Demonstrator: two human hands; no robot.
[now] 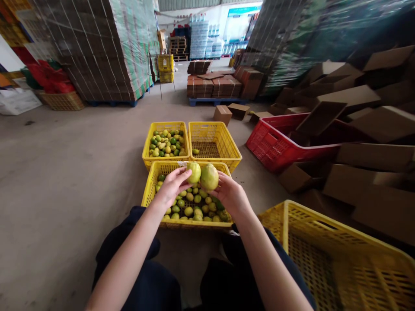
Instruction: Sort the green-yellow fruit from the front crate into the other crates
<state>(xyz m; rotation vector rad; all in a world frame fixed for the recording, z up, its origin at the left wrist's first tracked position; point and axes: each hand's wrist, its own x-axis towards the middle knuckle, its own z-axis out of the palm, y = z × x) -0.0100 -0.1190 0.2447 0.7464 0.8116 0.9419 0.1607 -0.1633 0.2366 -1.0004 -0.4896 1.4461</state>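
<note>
Forearms slant up from the bottom edge, wrists turned inward! Left hand (175, 183) curls its fingers round a green fruit (193, 173), right hand (231, 194) grips a bigger, yellower fruit (209, 177), side by side mid-frame, held above the crate (148, 194). Smooth, rounded rinds here; perforated yellow plastic below, far rim just behind them. Grey floor (65, 185) spreads wide at left; flat-sided cardboard boxes (369, 190) crowd the right.

The fruit (209, 177) looks smooth, the crates (149, 188) plastic, the cartons (376, 155) matt cardboard, the floor (81, 172) probably concrete.
</note>
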